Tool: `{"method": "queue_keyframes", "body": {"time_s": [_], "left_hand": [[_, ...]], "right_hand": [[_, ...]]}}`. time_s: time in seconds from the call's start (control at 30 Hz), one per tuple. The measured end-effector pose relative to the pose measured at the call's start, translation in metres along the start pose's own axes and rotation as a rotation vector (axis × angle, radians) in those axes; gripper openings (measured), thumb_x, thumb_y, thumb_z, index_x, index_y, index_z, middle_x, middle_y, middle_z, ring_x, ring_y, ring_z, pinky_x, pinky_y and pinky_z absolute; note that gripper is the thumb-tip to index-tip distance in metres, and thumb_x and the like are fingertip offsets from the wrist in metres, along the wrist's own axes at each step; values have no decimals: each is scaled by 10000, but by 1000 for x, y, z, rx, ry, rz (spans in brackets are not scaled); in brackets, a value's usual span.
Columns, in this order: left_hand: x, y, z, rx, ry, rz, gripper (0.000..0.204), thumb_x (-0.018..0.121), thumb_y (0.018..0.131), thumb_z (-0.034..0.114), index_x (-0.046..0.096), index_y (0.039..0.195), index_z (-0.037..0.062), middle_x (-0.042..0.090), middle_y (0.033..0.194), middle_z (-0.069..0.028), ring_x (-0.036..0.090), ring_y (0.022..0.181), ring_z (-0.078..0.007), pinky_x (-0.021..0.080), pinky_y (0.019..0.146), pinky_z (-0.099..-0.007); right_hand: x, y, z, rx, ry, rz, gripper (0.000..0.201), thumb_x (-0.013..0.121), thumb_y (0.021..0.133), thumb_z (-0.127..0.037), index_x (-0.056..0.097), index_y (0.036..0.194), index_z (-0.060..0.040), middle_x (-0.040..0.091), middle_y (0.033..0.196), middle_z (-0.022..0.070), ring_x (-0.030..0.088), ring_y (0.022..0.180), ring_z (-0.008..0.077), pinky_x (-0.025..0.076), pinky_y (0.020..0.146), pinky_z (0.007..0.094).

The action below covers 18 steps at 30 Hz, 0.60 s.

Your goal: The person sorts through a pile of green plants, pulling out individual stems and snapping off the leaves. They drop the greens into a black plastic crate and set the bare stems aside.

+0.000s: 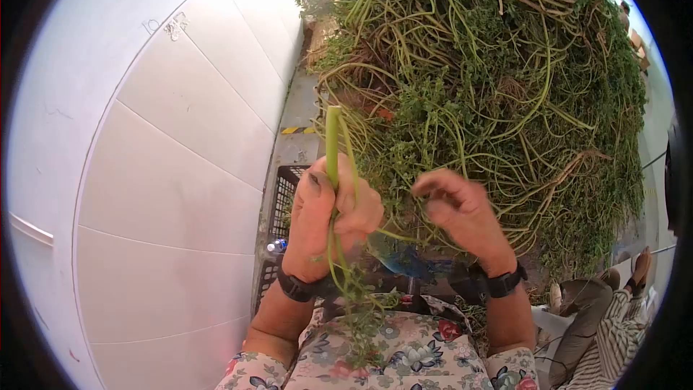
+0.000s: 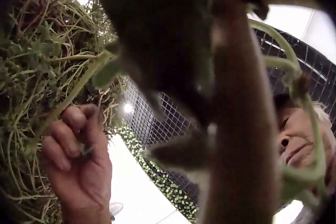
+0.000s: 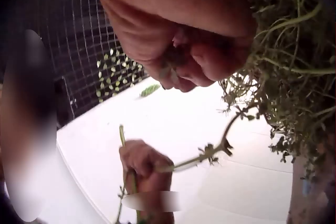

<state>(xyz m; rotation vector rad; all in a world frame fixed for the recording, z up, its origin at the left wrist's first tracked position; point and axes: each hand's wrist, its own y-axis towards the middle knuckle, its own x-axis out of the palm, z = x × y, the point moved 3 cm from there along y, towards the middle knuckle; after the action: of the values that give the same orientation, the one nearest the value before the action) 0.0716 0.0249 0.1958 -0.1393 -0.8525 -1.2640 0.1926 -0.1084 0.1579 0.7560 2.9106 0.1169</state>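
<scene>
In the head view my left hand [image 1: 336, 206] grips a few green stems [image 1: 332, 144], thumb pressed along the thickest one. The cut end of that stem points up, while thin leafy ends [image 1: 361, 325] hang below the fist, over the flowered clothing. One side stem sticks out toward the right. My right hand [image 1: 469, 220], blurred in the head view, is apart from these stems with its fingers curled. Small leaf bits [image 3: 169, 73] show inside those curled fingers in the right wrist view. Dark, blurred stems and leaves fill the middle of the left wrist view.
A large heap of leafy, long-stemmed plants [image 1: 462, 108] rises in front of me and to the right. Black plastic crates [image 1: 279, 202] stand at the left, near a bottle [image 1: 276, 246] and the white wall [image 1: 173, 195]. Another person in striped clothing [image 1: 613, 347] is close at the right.
</scene>
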Motion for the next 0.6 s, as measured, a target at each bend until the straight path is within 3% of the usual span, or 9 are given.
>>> {"method": "queue_keyframes", "body": {"time_s": [0.13, 0.23, 0.33, 0.43, 0.53, 0.6], "left_hand": [[0, 0, -2, -24, -13, -15, 404, 423, 923, 453, 406, 733, 97, 341, 476, 28, 286, 408, -91, 255, 434, -257], [-1, 0, -1, -30, -27, -15, 396, 435, 923, 442, 409, 739, 92, 336, 487, 29, 295, 424, -86, 255, 443, -251], [0, -4, 0, -44, 44, 70, 397, 445, 921, 441, 411, 744, 87, 335, 503, 26, 313, 442, -82, 256, 452, -243], [-1, -6, -4, -93, 144, 161, 407, 443, 920, 447, 408, 746, 81, 331, 518, 23, 317, 450, -80, 256, 455, -235], [3, -5, -3, -72, 101, 215, 412, 445, 918, 452, 407, 751, 77, 329, 520, 20, 314, 449, -78, 257, 451, -231], [0, -2, 5, 3, 134, 165, 408, 446, 917, 452, 410, 758, 79, 332, 518, 15, 313, 450, -77, 256, 447, -233]], "right_hand": [[32, 8, -1, -415, -204, -201, 254, 535, 778, -13, 563, 1030, -26, 601, 979, 96, 587, 863, 250, 468, 724, 327], [38, 7, 7, -313, -95, -354, 218, 534, 785, -25, 580, 998, -29, 612, 956, 124, 595, 857, 314, 475, 727, 357], [36, 5, 10, -188, -255, -239, 184, 518, 789, -39, 584, 959, -20, 626, 892, 122, 604, 761, 264, 477, 667, 339], [31, 6, 8, 59, -295, -20, 151, 493, 798, -61, 584, 911, -20, 632, 816, 97, 588, 700, 193, 462, 597, 316], [22, 6, 36, 281, 189, 145, 169, 452, 825, -76, 580, 932, -47, 604, 751, 49, 503, 607, 101, 403, 513, 266], [4, 3, 53, 309, 428, 259, 176, 436, 846, -91, 569, 960, -68, 573, 727, 15, 437, 571, 69, 363, 485, 243]]}}
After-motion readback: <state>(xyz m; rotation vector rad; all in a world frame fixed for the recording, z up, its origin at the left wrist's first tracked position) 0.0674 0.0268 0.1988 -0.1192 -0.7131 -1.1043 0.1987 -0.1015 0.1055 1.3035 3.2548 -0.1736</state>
